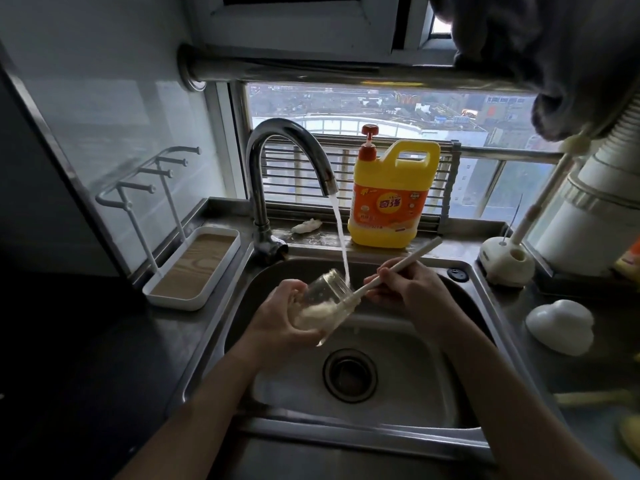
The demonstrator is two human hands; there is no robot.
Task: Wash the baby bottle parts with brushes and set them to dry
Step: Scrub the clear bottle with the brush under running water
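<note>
Our left hand (277,317) grips the bottle (325,289), tilted over the sink (398,362); our right hand (408,292) pinches the brush (415,254), its head inside. We seem mid-scrub; next we'd rinse it, then reach the rack (162,173).

The steel sink basin (415,358) lies open around its round drain (349,375). A curved chrome tap (259,188) and a yellow detergent jug (388,202) crowd the back edge, and a white pegged drying rack (197,261) stands left.

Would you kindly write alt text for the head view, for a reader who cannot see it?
Over a steel sink, the left hand holds a clear bottle tilted under the running faucet, while the right hand holds a white brush pushed inside it. A yellow detergent jug stands behind.
</note>
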